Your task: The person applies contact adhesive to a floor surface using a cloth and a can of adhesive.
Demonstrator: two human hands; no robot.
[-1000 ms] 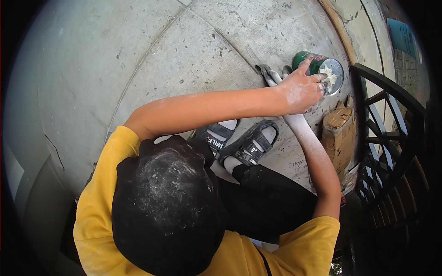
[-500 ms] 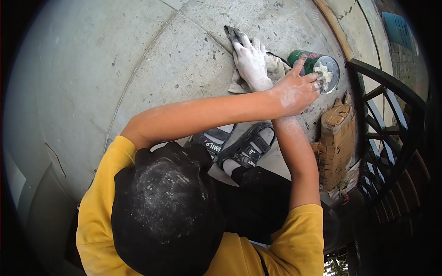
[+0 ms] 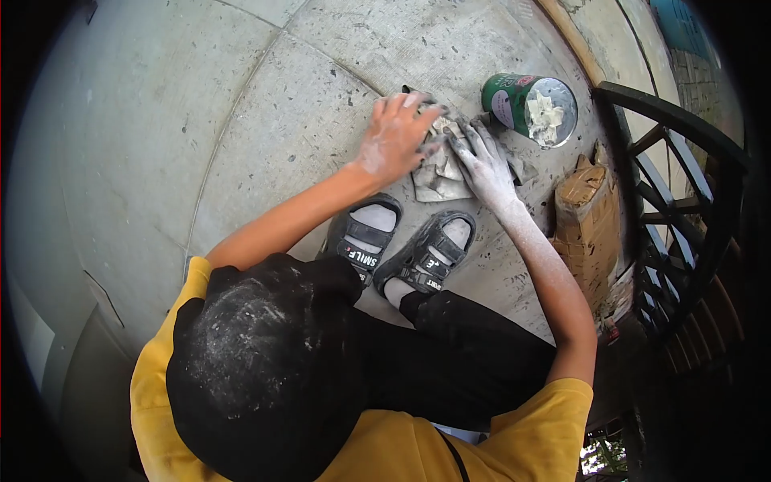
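A crumpled pale grey cloth (image 3: 442,183) with dark smudges lies on the concrete floor in front of my feet. My left hand (image 3: 393,138) hovers at the cloth's left side, fingers stretched apart and slightly blurred. Across the right part of the cloth rests my right hand (image 3: 484,161), coated in white powder, its darkened fingers extended flat. Beyond it is a green can (image 3: 507,103) with a pale, jagged lump (image 3: 544,117) on its round grey top. Neither hand touches the can.
To the right stands a worn brown cardboard box (image 3: 588,221), beside a black lattice frame (image 3: 671,132). My dark strapped sandals (image 3: 426,255) are just below the cloth. A wooden strip (image 3: 574,40) runs along the floor's far right edge.
My left hand has left the can and swung back left to the cloth, uncrossing my arms. My right hand has shifted right and down on the cloth.
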